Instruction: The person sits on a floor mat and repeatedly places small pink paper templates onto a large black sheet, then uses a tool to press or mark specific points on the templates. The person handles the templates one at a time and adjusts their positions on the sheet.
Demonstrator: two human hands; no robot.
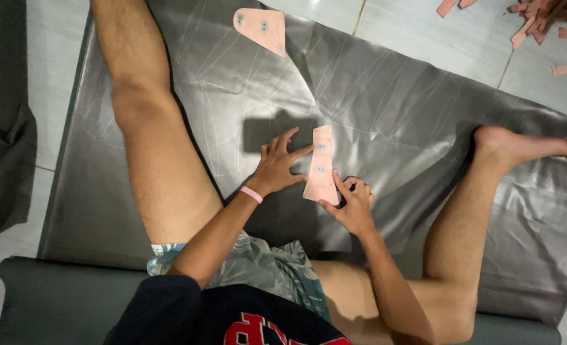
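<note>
A: Item: pink template point(320, 167), long, narrow, flat on the grey sheet point(411, 108) spread over the floor, between the knees. Left hand point(278, 167)?

B: Open, fingers splayed, tips pressing the template's left edge. Right hand point(353, 203) curled at its lower right corner; what it grips, cannot tell.

A: Progress?

B: Faint outlines already cross the sheet; second template point(261, 28) lies aside, pink scraps point(539, 20) beyond. Tracing here looks unfinished

Home floor workshop: tiles point(424, 38), pattern scraps point(539, 22)
</note>
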